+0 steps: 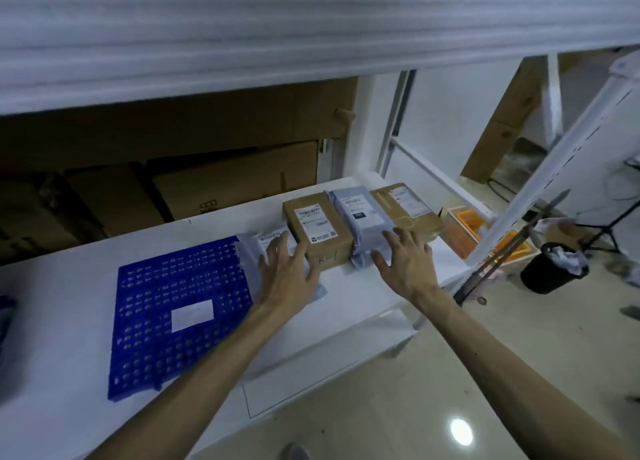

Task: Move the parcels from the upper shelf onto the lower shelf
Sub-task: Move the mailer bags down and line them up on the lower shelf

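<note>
Parcels (pixel 360 217) lie side by side on the lower shelf (pixel 69 321), long axes pointing away from the person. The left hand (pixel 287 272), grip spread, is at the box's (pixel 317 231) near left corner. The right hand (pixel 405 262), grip also spread, rests on the grey bag's (pixel 363 210) near end, just right of the box.

Noted a deep blue mailer (pixel 180 286) patterned with rows of pale dots, a white label (pixel 192 315) on it; a brown box (pixel 317 232); a brown parcel (pixel 405 206); a grey bag (pixel 360 217); a white shelf (pixel 69 303); an orange crate (pixel 467 218); a black bin (pixel 547 276).
</note>
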`<state>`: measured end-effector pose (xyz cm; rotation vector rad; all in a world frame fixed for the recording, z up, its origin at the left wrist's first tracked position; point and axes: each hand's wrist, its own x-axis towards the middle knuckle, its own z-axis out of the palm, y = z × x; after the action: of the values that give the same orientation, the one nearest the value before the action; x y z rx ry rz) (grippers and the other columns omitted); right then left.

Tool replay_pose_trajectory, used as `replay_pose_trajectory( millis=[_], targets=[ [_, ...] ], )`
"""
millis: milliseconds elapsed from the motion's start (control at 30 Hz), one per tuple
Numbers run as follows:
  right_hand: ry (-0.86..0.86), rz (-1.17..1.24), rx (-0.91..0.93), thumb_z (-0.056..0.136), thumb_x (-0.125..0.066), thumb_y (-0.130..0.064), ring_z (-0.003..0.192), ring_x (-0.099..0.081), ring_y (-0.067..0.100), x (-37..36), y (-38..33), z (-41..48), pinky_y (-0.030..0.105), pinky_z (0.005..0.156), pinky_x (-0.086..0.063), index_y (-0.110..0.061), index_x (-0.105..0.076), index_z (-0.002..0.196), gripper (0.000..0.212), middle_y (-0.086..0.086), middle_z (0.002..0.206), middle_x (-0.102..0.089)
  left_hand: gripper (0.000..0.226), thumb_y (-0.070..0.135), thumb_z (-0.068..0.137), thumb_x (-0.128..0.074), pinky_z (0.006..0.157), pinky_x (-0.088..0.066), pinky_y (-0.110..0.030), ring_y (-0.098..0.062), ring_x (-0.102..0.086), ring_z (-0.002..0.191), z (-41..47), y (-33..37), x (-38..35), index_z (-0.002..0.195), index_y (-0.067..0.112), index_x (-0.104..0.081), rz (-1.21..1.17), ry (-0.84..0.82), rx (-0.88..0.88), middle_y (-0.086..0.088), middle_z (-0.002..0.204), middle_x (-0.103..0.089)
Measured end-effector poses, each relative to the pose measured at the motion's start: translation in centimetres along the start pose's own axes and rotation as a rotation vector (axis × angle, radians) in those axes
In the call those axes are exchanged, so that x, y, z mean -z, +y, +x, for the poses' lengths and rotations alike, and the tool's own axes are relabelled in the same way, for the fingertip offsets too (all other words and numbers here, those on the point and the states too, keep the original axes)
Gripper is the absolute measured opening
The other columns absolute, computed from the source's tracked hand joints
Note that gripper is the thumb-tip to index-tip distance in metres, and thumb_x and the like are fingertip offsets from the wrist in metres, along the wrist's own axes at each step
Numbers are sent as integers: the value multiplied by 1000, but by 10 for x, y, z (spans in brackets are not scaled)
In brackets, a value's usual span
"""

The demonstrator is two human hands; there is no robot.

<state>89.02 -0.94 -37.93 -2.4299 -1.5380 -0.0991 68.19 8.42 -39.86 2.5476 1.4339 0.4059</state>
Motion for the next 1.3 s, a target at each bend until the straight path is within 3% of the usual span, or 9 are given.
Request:
replay_pose_trajectory(
  millis=[200, 400, 600, 700, 967, 1100, 1300],
  targets=[
    [-91, 31, -5, 92, -50, -46, 126, -39, 35, -18, 14, 51, 47, 102, -36, -12, -46, 136, 55, 14, 138, -46, 60, 47, 96, -44, 112, -25, -48, -31, -14, 143, 33, 3, -16, 149, 27, -24, -25, -97, 52, -8, 158, -12],
    [-194, -6, 27, 93, -48, -48, 130, -36, 34, -43, 29, 100, 48, 105, -33, -15, -42, 139, 57, 12, 144, -42, 69, 52, 96, -39, 113, -13, -58, -34, 4, 146, 58, 1, -33, 152, 34, -3, -43, -239, 187, -7, 160, 4],
    [-316, 17, 135, 94, -42, -50, 133, -33, 33, -73, 40, 141, 46, 105, -32, -19, -38, 140, 56, 10, 146, -37, 69, 54, 97, -36, 112, -5, -68, -33, 15, 146, 70, 1, -52, 153, 28, -7, -1, -350, 377, -6, 161, 12],
    [-340, -12, 211, 93, -39, -53, 129, -38, 34, -89, 45, 160, 45, 105, -35, -15, -40, 138, 58, 13, 143, -42, 70, 54, 98, -34, 111, -2, -66, -32, 20, 145, 70, 3, -61, 154, 27, -4, 0, -369, 427, -5, 160, 19],
    [-419, -61, 292, 92, -41, -55, 129, -34, 33, -109, 52, 187, 47, 100, -36, -16, -38, 137, 60, 10, 143, -37, 71, 57, 96, -35, 114, -13, -63, -26, 18, 146, 80, 1, -78, 154, 30, -5, -3, -289, 509, 0, 161, 14],
    [-454, -31, 283, 90, -43, -58, 131, -28, 32, -113, 53, 190, 53, 99, -38, -19, -33, 139, 64, 7, 146, -30, 71, 58, 96, -33, 111, -23, -63, -27, 15, 147, 76, 0, -84, 154, 30, -4, 101, -258, 496, -1, 161, 15],
    [-535, -47, 276, 82, -49, -64, 138, -13, 36, -116, 56, 195, 53, 100, -39, -23, -22, 145, 79, 5, 151, -18, 77, 58, 94, -38, 109, -26, -65, -30, 18, 146, 75, -1, -87, 153, 30, 4, 138, -266, 478, -3, 160, 20]
  ],
)
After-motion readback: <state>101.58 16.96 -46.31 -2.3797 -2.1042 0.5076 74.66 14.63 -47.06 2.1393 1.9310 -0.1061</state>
